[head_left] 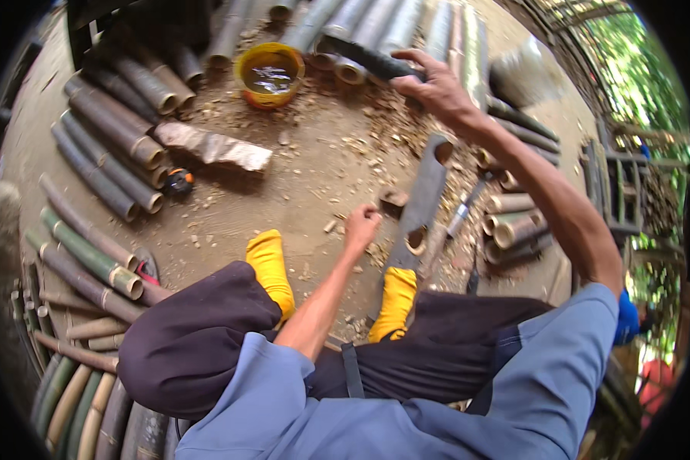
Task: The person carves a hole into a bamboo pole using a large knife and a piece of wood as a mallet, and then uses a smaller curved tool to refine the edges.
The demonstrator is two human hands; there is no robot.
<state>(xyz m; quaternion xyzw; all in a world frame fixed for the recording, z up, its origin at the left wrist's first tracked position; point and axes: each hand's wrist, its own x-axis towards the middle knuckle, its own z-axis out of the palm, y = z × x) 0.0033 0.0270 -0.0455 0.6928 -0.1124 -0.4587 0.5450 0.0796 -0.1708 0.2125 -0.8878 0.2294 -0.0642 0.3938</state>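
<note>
The bare earth ground (pixel 314 188) forms the work area, with cut bamboo lengths (pixel 115 123) laid in rows along the left, far and right sides. The person sits with legs bent and feet toward the centre. The work piece, a dark notched bamboo tube (pixel 424 195), lies on the ground right of centre, its near end at the right foot; two openings are visible, one toward each end. A pale sack (pixel 525 73) stands at the far right. A rough squared wooden block (pixel 215 147) lies left of centre, beside the bamboo. A yellow bucket (pixel 270 74) beyond it contains liquid showing bright reflections. Yellow socks (pixel 268 264) cover both feet. A long dark tool (pixel 372 59), blurred and of uncertain type, is raised at the far side; the right hand (pixel 435 86) has its fingers wrapped around its near end. The left hand (pixel 362 227) is positioned left of the tube, apart from it, fingers curled inward; whether they enclose anything cannot be determined. A metal-bladed hand tool (pixel 460 217) lies right of the tube. A small brown piece (pixel 393 197) sits just left of the tube. Wood chips (pixel 345 142) are scattered throughout.
</note>
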